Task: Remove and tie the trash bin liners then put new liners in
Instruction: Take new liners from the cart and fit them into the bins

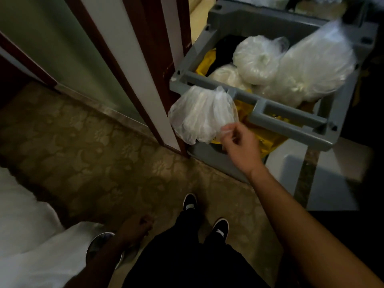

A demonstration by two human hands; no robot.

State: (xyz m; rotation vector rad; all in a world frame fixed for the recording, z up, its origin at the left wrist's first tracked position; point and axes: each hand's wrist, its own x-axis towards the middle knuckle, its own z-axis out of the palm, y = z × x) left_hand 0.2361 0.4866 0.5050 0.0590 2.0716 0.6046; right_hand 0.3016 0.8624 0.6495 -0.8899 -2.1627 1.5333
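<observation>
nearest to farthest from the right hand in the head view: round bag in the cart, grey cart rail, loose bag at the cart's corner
1. loose bag: at the cart's near left corner, pinched by the right hand.
2. rail: grey, just beyond the hand.
3. round bag: inside the cart, farther back.

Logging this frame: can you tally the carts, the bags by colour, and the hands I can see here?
Grey cart: 1
Yellow bag in it: 1
Filled clear bags: 4, three in the cart, one pinched by the right hand
Hands: 2, counting the left hand
Total: 8
</observation>
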